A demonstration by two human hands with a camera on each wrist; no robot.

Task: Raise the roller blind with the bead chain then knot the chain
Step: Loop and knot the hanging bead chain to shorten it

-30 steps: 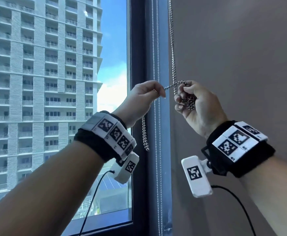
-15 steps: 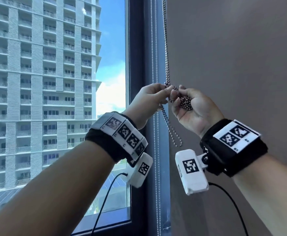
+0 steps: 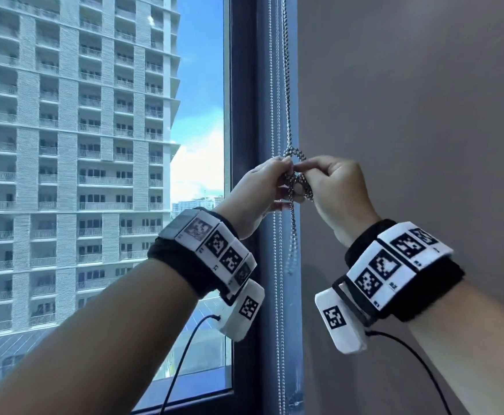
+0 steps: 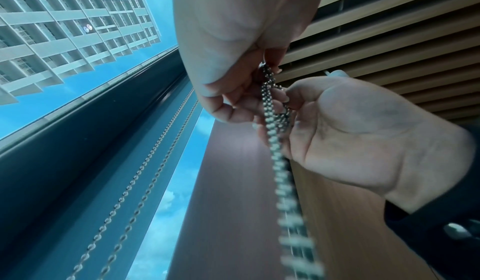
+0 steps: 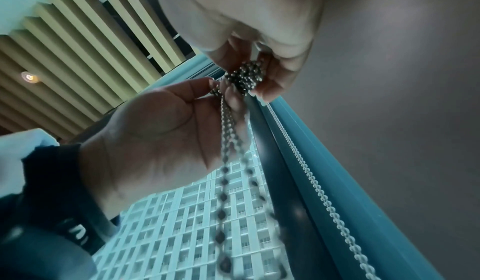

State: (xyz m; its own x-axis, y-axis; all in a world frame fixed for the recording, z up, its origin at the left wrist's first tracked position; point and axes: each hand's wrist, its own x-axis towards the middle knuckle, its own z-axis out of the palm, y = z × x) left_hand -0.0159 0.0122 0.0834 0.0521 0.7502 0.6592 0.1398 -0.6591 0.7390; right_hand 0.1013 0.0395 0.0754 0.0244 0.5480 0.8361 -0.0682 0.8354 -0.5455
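1. Left hand (image 3: 258, 193): raised in front of the dark window frame (image 3: 244, 115), fingers curled, fingertips pinching the bead chain (image 3: 287, 85) at the small loop above the bundle.
2. Right hand (image 3: 333, 190): level with the left and touching it at the fingertips, fingers curled round a bunched coil of the same chain; the right wrist view shows the clustered beads held between thumb and fingers.
3. Bead chain: comes down as a doubled strand along the edge where the frame meets the grey wall (image 3: 409, 145), forms a small loop just above the two hands, passes into the bundle between them, and hangs below as a free doubled tail, blurred in both wrist views.
4. Knot: whether the bundle is pulled tight cannot be told.
5. Second chain (image 3: 277, 324): a thinner pair of strands runs straight down the frame behind the hands, untouched.
6. Roller blind: not identifiable with certainty in any view.
7. Both wrists carry black bands with patterned white tags; a high-rise building (image 3: 74, 145) stands outside the glass.
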